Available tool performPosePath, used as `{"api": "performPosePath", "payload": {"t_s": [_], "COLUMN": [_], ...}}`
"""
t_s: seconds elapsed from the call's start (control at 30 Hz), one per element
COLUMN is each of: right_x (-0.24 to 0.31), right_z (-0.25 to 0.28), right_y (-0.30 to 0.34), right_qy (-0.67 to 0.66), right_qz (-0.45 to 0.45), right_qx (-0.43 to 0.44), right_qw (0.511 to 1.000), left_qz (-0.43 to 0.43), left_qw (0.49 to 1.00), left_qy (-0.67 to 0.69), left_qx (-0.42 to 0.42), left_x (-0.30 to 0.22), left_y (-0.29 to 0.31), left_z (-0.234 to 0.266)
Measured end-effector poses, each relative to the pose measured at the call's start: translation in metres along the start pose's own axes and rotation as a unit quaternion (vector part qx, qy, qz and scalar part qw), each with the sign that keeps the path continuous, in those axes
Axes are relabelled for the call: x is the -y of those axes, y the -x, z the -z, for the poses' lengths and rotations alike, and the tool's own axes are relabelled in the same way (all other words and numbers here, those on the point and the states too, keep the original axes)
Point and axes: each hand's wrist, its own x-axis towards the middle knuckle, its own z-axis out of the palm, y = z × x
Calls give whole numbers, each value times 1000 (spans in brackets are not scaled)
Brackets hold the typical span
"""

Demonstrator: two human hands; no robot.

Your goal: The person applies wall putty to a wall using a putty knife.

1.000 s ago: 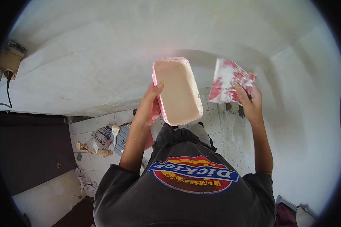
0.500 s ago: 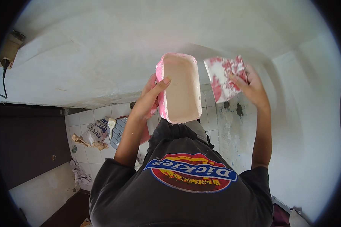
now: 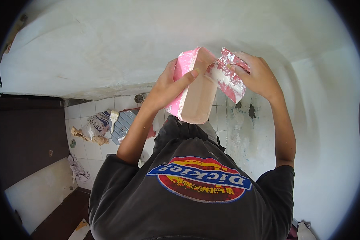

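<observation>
My left hand point(image 3: 170, 86) grips a pink rectangular tub point(image 3: 183, 66) by its left side, the thumb hooked over the rim. The tub is tilted to the right, and its inside is coated with a pale beige-white layer. In my right hand point(image 3: 260, 76) is a flat red scraper point(image 3: 230, 74) smeared with white paste. The scraper's left edge meets the tub's right rim near its upper end. My right thumb lies on the scraper's face; the other fingers are mostly hidden behind it.
A pale wall point(image 3: 120, 48) rises ahead, with another on the right. On the white tiled floor at lower left lie a paint brush point(image 3: 114, 120) on a grey board point(image 3: 125, 124), a plastic bag point(image 3: 100, 124), crumpled brown paper point(image 3: 88, 136) and a cloth point(image 3: 78, 169). A dark panel point(image 3: 28, 138) stands left.
The scraper has moved left from beside the tub to its rim. The tub has tipped to the right and shows more of its pink outer side.
</observation>
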Motion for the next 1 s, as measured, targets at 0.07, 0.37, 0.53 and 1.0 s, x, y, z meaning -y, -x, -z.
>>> {"api": "performPosePath", "payload": {"t_s": [0.07, 0.37, 0.53, 1.0], "right_x": [-2, -36, -40, -71], "right_z": [-1, -38, -53, -90], "right_y": [-4, -6, -2, 8], "right_qy": [-5, -106, -133, -389], "right_qz": [-7, -12, 8, -70], "right_qx": [30, 148, 171, 221], "right_qw": [1000, 983, 976, 891], "left_qz": [6, 28, 18, 104], "left_qw": [999, 997, 999, 994], "left_qy": [-34, -73, -45, -3], "left_qx": [6, -11, -7, -27], "left_x": [1, 23, 31, 51], "left_y": [-5, -20, -36, -36], "left_z": [0, -6, -10, -16]}}
